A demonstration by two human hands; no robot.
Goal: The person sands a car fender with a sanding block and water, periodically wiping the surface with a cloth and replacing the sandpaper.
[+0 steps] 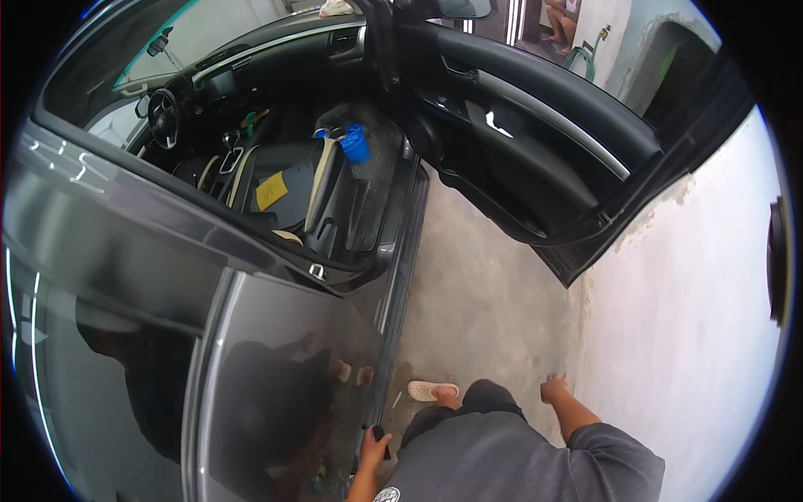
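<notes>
Black tool [381, 432] in left hand [373, 453]

A garage: car [167, 276] with open door [535, 142], concrete floor [477, 309]

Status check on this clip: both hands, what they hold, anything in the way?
Left hand gripping a small dark object beside the closed rear car door. Right hand empty, hanging near the pale wall. Front door stands open ahead.
</notes>
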